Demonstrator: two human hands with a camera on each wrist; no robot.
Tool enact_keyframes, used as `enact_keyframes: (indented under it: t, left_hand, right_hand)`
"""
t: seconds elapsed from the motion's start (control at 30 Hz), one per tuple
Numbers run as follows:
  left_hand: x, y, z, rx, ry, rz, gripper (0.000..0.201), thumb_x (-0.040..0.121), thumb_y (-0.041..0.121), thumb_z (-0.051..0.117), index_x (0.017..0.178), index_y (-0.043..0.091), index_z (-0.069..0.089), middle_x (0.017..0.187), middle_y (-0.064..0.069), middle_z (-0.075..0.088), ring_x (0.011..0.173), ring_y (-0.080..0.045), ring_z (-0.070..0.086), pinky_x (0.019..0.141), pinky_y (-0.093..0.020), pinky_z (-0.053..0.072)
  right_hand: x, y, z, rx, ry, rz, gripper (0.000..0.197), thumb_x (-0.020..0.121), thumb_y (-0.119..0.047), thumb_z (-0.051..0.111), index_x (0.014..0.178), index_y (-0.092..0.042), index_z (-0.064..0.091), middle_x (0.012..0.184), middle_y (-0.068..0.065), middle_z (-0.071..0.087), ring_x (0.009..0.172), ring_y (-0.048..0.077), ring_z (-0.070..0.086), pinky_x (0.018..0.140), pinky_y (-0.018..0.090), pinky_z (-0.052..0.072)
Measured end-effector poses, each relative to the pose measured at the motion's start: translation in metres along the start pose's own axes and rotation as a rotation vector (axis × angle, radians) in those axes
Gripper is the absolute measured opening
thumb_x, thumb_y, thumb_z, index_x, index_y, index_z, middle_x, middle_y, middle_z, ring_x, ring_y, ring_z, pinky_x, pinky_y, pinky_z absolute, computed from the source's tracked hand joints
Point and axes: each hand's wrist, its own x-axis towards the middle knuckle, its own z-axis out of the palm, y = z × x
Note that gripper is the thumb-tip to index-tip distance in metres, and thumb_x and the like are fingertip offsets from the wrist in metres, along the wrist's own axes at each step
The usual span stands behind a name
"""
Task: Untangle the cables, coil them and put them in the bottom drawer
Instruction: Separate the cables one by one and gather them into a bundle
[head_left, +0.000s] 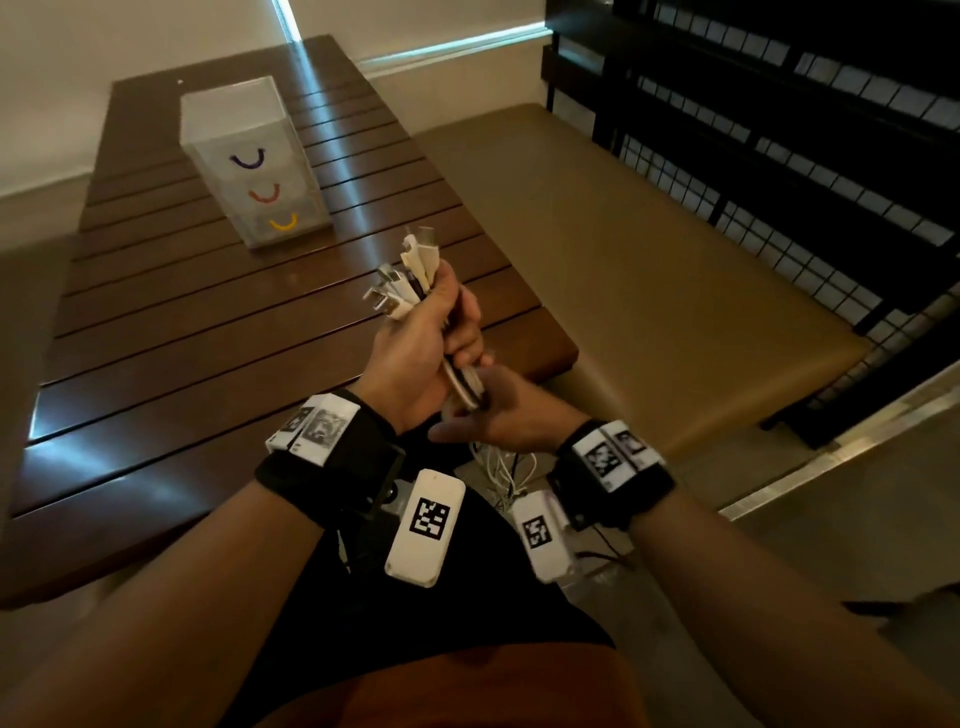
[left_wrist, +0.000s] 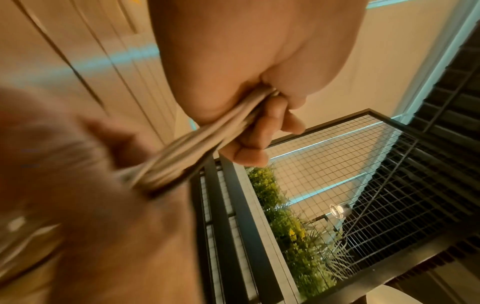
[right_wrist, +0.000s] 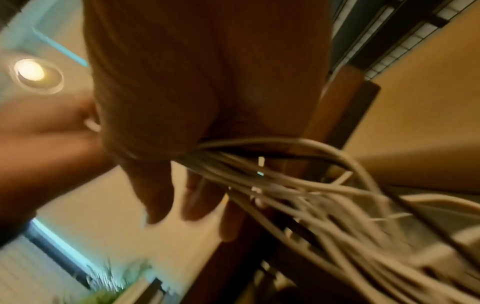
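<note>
A bundle of white cables (head_left: 415, 283) is gripped in my left hand (head_left: 415, 353) above the table's near right corner, with several plugs fanning up out of the fist. Just below it, my right hand (head_left: 506, 413) is wrapped round the same bundle, and the loose ends (head_left: 501, 470) hang down to my lap. In the left wrist view my left hand's fingers (left_wrist: 262, 127) curl round the cables (left_wrist: 197, 150). The right wrist view shows the cables (right_wrist: 298, 185) streaming out of my right hand (right_wrist: 202, 98). The clear drawer unit (head_left: 236, 124) stands farther back, its bottom drawer (head_left: 283, 224), with a yellow handle, closed.
The brown slatted table (head_left: 208, 338) carries only the drawer unit. To its right is a tan cushioned bench (head_left: 649, 286), then a black wire-mesh railing (head_left: 831, 130). Green plants (left_wrist: 298, 226) stand beyond the railing.
</note>
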Motion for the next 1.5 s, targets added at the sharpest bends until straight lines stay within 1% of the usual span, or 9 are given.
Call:
enact_keyframes:
  t: [0.17,0.3,0.47,0.57,0.73,1.0,1.13,1.33,1.5]
  left_hand:
    - [-0.005,0.048,-0.044,-0.046,0.142,0.125,0.057,0.101,0.044,0.03,0.053,0.019,0.047,0.044,0.002,0.03,0.051,-0.019,0.051,0.07,-0.039,0.059]
    - [-0.005,0.075,-0.076,-0.133,0.293,0.195,0.052,0.103,0.048,0.026,0.061,0.021,0.039,0.041,0.007,0.024,0.036,-0.008,0.028,0.041,-0.018,0.035]
    - [-0.005,0.064,-0.078,0.629,0.366,0.434,0.024,0.094,0.03,0.06,0.072,0.023,0.055,0.051,0.015,0.049,0.043,0.003,0.042,0.047,-0.019,0.036]
    - [-0.017,0.053,-0.058,0.981,0.057,0.454,0.019,0.074,0.035,0.079,0.087,0.033,0.065,0.087,0.015,0.067,0.081,0.004,0.064,0.08,-0.022,0.052]
    - [-0.018,0.029,-0.026,1.773,-0.344,0.33,0.068,0.06,0.06,0.08,0.121,0.043,0.055,0.096,0.021,0.062,0.091,-0.005,0.058,0.076,-0.024,0.043]
    - [-0.003,0.048,-0.022,1.867,-0.199,0.414,0.028,0.078,0.052,0.069,0.082,0.025,0.062,0.078,0.002,0.063,0.076,-0.024,0.063,0.061,-0.031,0.039]
    - [-0.002,0.075,-0.04,1.533,-0.091,0.427,0.047,0.07,0.06,0.068,0.051,0.022,0.049,0.047,0.007,0.047,0.047,-0.017,0.053,0.049,-0.034,0.041]
    - [0.006,0.1,-0.084,1.283,0.199,0.395,0.022,0.069,0.037,0.078,0.08,0.019,0.071,0.077,-0.006,0.072,0.077,-0.02,0.069,0.072,-0.046,0.056]
    - [-0.002,0.087,-0.118,1.416,0.206,0.076,0.047,0.055,0.045,0.091,0.089,0.02,0.07,0.085,0.002,0.072,0.082,-0.016,0.066,0.074,-0.038,0.055]
  right_hand:
    - [0.004,0.052,0.003,-0.111,0.028,0.197,0.033,0.092,-0.031,0.063,0.064,-0.018,0.054,0.053,-0.004,0.051,0.045,0.006,0.05,0.051,0.024,0.043]
    - [-0.008,0.081,-0.023,-0.295,-0.01,0.38,0.029,0.093,-0.036,0.061,0.072,-0.015,0.058,0.056,-0.002,0.052,0.045,0.006,0.049,0.046,0.018,0.038]
    - [0.003,0.06,-0.023,-0.45,0.093,0.305,0.022,0.092,-0.029,0.059,0.072,-0.021,0.057,0.067,0.0,0.058,0.064,0.018,0.056,0.053,0.027,0.038]
    - [0.007,0.022,-0.018,-0.608,0.072,0.299,0.025,0.092,-0.037,0.058,0.084,-0.014,0.059,0.077,0.004,0.06,0.075,0.026,0.058,0.05,0.028,0.035]
    - [-0.005,-0.051,-0.031,-0.461,-0.067,-0.081,0.024,0.093,-0.024,0.054,0.112,-0.013,0.064,0.113,-0.003,0.063,0.104,0.011,0.058,0.095,0.03,0.045]
    - [-0.015,-0.073,-0.057,-0.233,-0.08,-0.027,0.014,0.081,0.004,0.064,0.09,-0.006,0.066,0.075,-0.003,0.063,0.06,0.002,0.054,0.061,0.019,0.043]
    - [-0.01,-0.048,-0.049,-0.098,0.042,-0.014,0.017,0.082,0.006,0.065,0.078,-0.008,0.057,0.064,0.001,0.053,0.052,0.01,0.052,0.053,0.022,0.046]
    - [0.0,-0.005,-0.022,0.059,0.209,0.09,0.034,0.098,-0.019,0.053,0.066,-0.017,0.044,0.051,-0.007,0.035,0.039,0.004,0.033,0.043,0.023,0.032]
    - [0.011,-0.015,-0.016,-0.135,0.134,0.155,0.032,0.098,-0.026,0.053,0.067,-0.021,0.051,0.054,-0.008,0.035,0.043,0.005,0.031,0.041,0.02,0.029]
